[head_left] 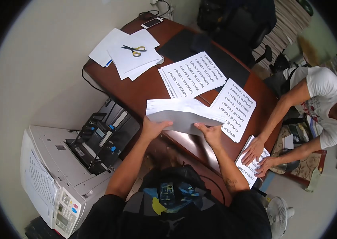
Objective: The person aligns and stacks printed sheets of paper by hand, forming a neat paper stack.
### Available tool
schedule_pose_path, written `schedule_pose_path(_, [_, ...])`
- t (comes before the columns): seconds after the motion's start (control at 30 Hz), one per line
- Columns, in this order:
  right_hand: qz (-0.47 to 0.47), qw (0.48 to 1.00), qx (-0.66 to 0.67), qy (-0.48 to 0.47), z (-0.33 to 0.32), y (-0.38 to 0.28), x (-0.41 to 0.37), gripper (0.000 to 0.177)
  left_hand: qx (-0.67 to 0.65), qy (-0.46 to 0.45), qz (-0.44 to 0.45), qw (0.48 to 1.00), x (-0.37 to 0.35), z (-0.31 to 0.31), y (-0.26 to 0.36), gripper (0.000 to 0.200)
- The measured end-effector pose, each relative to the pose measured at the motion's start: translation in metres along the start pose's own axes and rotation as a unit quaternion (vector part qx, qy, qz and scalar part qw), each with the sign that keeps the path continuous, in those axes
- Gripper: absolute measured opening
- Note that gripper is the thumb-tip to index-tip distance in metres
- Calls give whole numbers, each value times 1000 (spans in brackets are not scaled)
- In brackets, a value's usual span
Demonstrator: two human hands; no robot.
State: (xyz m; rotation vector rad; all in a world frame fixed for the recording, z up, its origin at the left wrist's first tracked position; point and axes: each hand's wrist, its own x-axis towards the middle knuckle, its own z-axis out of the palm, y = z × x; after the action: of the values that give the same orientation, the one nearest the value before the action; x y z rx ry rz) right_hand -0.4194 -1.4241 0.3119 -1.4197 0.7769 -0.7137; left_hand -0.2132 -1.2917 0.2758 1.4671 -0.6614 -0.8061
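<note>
A thick stack of paper (184,113) is held at its near edge between my left hand (154,128) and my right hand (209,133), with both thumbs on its face. The stack bends and its sheets fan at the far side. Beyond it on the desk lies a pile of printed sheets (194,73) reading "5 PACKS X 38 STRAPS". Another printed pile (235,107) lies to the right, just past my right hand.
Scissors (135,50) rest on white sheets (124,63) at the desk's (264,89) far left, near a phone (151,23). An open printer (68,159) stands at left. At right, another person (316,87) presses both hands on printed sheets (250,171). A fan (278,215) is at lower right.
</note>
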Motion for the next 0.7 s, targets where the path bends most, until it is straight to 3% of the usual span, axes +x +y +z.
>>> schedule_pose_path(0.13, [2, 1000, -23, -17, 1, 0, -2, 35, -38, -21, 0, 999, -13, -2, -4, 51])
schedule_pose_path(0.2, [-15, 999, -46, -17, 1, -6, 9, 35, 78, -2, -10, 997, -17, 0, -7, 53])
schedule_pose_path(0.27, [-15, 997, -70, -16, 4, -11, 12, 35, 64, -9, -70, 995, -26, -11, -16, 52])
schedule_pose_path(0.33, [84, 995, -25, -47, 16, -28, 22, 37, 13, -22, -104, 994, -40, -20, -5, 50])
schedule_pose_path(0.4, [111, 992, 14, -66, 34, -20, 37, 38, 15, -27, -132, 991, -58, -46, -6, 59])
schedule_pose_path(0.47, [213, 966, 127, -69, 57, -12, 49, 38, -330, -35, -185, 925, -81, -80, -21, 94])
schedule_pose_path(0.53, [243, 952, 167, -85, 82, 10, 57, 37, -511, -78, -124, 847, -106, -94, -21, 123])
schedule_pose_path(0.57, [273, 936, 211, -72, 96, 25, 61, 39, -571, -27, -109, 813, -117, -92, -27, 133])
schedule_pose_path(0.6, [303, 917, 253, -57, 110, 38, 62, 42, -575, -17, -104, 811, -119, -88, -32, 133])
schedule_pose_path(0.67, [315, 917, 240, -47, 136, 59, 60, 44, -596, 12, -7, 803, -115, -71, -46, 117])
schedule_pose_path(0.7, [336, 922, 192, -11, 145, 74, 59, 45, -580, 130, -12, 804, -105, -66, -61, 82])
